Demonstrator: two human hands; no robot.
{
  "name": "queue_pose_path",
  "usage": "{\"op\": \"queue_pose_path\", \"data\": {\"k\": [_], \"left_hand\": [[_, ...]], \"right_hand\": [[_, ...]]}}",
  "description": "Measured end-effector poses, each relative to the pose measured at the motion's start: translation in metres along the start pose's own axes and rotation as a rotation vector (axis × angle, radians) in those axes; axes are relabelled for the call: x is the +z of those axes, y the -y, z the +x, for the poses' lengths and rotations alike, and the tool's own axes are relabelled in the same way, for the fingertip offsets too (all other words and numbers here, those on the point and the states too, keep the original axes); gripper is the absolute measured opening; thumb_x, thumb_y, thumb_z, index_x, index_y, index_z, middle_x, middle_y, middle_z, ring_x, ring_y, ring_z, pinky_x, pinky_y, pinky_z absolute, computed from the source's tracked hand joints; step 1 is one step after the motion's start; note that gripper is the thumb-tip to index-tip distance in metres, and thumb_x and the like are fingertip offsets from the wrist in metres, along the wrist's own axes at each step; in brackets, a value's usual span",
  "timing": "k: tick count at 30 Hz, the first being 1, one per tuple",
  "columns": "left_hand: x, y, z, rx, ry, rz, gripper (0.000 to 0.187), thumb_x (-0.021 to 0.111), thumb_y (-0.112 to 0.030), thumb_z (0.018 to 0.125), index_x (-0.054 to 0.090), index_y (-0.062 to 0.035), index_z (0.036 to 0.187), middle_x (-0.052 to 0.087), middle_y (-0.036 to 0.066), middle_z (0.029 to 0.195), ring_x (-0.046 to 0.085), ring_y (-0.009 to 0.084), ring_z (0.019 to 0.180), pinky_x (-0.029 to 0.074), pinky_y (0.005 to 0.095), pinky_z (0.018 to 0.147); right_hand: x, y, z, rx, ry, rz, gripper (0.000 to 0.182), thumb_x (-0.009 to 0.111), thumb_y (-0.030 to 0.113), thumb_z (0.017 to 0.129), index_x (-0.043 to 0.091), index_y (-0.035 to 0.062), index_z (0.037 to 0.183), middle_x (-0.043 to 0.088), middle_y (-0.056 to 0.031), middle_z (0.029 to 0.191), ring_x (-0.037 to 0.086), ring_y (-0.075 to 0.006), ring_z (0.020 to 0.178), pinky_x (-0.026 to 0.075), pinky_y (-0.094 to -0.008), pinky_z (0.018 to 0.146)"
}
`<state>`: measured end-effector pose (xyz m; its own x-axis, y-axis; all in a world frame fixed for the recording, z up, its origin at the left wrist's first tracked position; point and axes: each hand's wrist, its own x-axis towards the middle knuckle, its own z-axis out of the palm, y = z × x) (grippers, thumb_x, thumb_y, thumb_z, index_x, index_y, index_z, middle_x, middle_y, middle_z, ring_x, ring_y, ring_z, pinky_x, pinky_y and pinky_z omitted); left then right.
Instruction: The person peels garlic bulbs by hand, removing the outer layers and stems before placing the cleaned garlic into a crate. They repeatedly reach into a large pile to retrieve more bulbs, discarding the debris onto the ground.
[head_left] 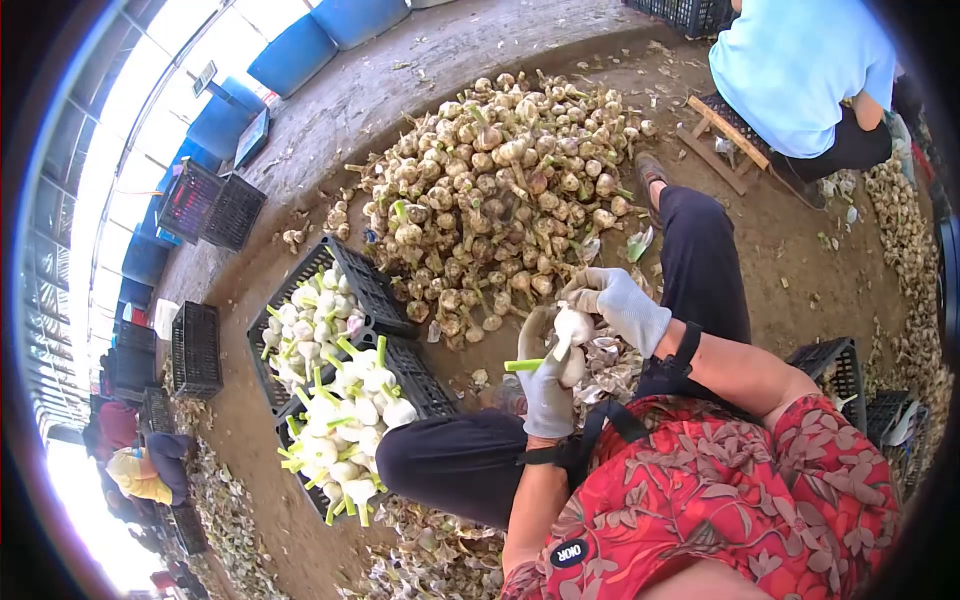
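Observation:
A white garlic bulb (pixel 572 326) with a cut green stem is held in front of my body. My left hand (pixel 548 388), in a pale grey glove, is closed around it, and the stem pokes out past the fingers to the left. My right hand (pixel 625 303), gloved too, has its fingers curled against the bulb's upper side; whether they pinch loose skin is too small to tell. Beyond both hands lies a big heap of unpeeled garlic (pixel 500 190). Shed skins (pixel 608 368) lie beneath the hands.
To the left, two black crates (pixel 385 290) hold clean white garlic with green stems. Another person in a light blue shirt (pixel 800 70) sits at upper right near a wooden frame (pixel 725 140). More black crates (pixel 197 350) and blue barrels (pixel 292 55) stand farther off.

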<state>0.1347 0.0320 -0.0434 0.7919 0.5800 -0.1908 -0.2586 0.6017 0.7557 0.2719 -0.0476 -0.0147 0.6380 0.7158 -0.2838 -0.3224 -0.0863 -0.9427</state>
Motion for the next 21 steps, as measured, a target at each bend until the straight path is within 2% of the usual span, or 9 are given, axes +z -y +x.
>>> {"op": "queue_pose_path", "data": {"k": [2, 5, 6, 9, 13, 15, 18, 19, 21], "left_hand": [[-0.005, 0.008, -0.003, -0.015, 0.0, -0.028, 0.053, 0.061, -0.011, 0.088, 0.04, -0.0039, 0.137, 0.055, 0.008, 0.122, 0.058, 0.0149, 0.1, 0.051, 0.0251, 0.079], [-0.001, 0.008, -0.005, -0.038, 0.021, 0.014, 0.052, 0.057, -0.021, 0.093, 0.038, -0.0064, 0.139, 0.056, 0.012, 0.122, 0.061, 0.0167, 0.097, 0.053, 0.0269, 0.076], [0.006, 0.006, -0.004, -0.047, -0.091, 0.012, 0.042, 0.054, -0.025, 0.096, 0.046, -0.0066, 0.133, 0.059, 0.01, 0.117, 0.062, 0.0165, 0.087, 0.054, 0.0267, 0.068], [-0.008, 0.001, 0.006, -0.232, -0.084, -0.356, 0.035, 0.05, -0.029, 0.097, 0.053, -0.0071, 0.124, 0.06, 0.009, 0.112, 0.062, 0.0171, 0.083, 0.054, 0.0264, 0.065], [-0.025, 0.004, 0.021, -0.266, 0.053, -0.865, 0.037, 0.046, -0.031, 0.096, 0.055, -0.0055, 0.121, 0.061, 0.01, 0.101, 0.058, 0.0215, 0.082, 0.05, 0.0337, 0.069], [-0.049, 0.018, 0.024, -0.25, 0.085, -0.997, 0.033, 0.046, -0.024, 0.094, 0.056, -0.0033, 0.118, 0.062, 0.015, 0.112, 0.062, 0.0271, 0.088, 0.052, 0.0374, 0.07], [-0.049, 0.01, 0.028, -0.148, 0.005, -1.077, 0.034, 0.044, -0.025, 0.095, 0.056, -0.0033, 0.118, 0.062, 0.015, 0.11, 0.061, 0.027, 0.09, 0.051, 0.0385, 0.07], [-0.052, 0.012, 0.029, -0.167, -0.028, -1.033, 0.034, 0.044, -0.026, 0.095, 0.056, -0.0037, 0.117, 0.062, 0.014, 0.109, 0.061, 0.0265, 0.089, 0.051, 0.0381, 0.07], [-0.057, 0.019, 0.03, -0.227, -0.089, -0.942, 0.033, 0.045, -0.028, 0.094, 0.056, -0.0046, 0.115, 0.063, 0.014, 0.109, 0.061, 0.0256, 0.089, 0.051, 0.0373, 0.071]], "right_hand": [[0.01, 0.003, -0.005, 0.005, -0.172, -0.008, 0.011, 0.064, 0.008, 0.087, 0.066, -0.0013, 0.092, 0.066, -0.0049, 0.089, 0.061, -0.0111, 0.081, 0.05, -0.0279, 0.071], [0.02, -0.016, -0.003, -0.277, -0.195, -0.393, 0.01, 0.061, 0.009, 0.088, 0.064, 0.0007, 0.094, 0.065, -0.0046, 0.085, 0.062, -0.0122, 0.079, 0.051, -0.028, 0.071], [0.024, -0.015, -0.001, -0.496, -0.175, -0.585, 0.008, 0.061, 0.009, 0.088, 0.063, 0.0018, 0.091, 0.063, -0.0035, 0.081, 0.061, -0.0112, 0.074, 0.05, -0.0274, 0.067], [0.023, 0.011, 0.014, 0.143, 0.085, 0.085, 0.009, 0.062, 0.011, 0.088, 0.063, 0.0025, 0.092, 0.062, -0.0029, 0.081, 0.06, -0.0101, 0.071, 0.049, -0.0259, 0.061], [0.025, 0.049, 0.035, 0.118, 0.242, -0.03, 0.016, 0.06, 0.014, 0.09, 0.061, 0.0004, 0.097, 0.062, -0.0031, 0.08, 0.059, -0.01, 0.062, 0.047, -0.0243, 0.052], [0.018, 0.062, 0.047, 0.082, 0.273, 0.057, 0.015, 0.059, 0.011, 0.089, 0.061, -0.0007, 0.097, 0.064, -0.0052, 0.082, 0.061, -0.0099, 0.064, 0.048, -0.0237, 0.053], [0.014, 0.08, 0.059, -0.03, 0.627, -0.256, 0.031, 0.065, 0.019, 0.087, 0.06, -0.0014, 0.11, 0.067, -0.0075, 0.085, 0.065, -0.0119, 0.073, 0.052, -0.0256, 0.064], [0.017, 0.089, 0.059, -0.269, 0.657, -0.63, 0.04, 0.07, 0.025, 0.083, 0.062, 0.0048, 0.117, 0.067, -0.0138, 0.093, 0.065, -0.0236, 0.089, 0.051, -0.0332, 0.079], [0.022, 0.076, 0.064, -0.397, 0.59, -0.893, 0.049, 0.074, 0.032, 0.078, 0.062, 0.0091, 0.119, 0.065, -0.016, 0.097, 0.063, -0.0295, 0.096, 0.049, -0.0386, 0.083]]}}
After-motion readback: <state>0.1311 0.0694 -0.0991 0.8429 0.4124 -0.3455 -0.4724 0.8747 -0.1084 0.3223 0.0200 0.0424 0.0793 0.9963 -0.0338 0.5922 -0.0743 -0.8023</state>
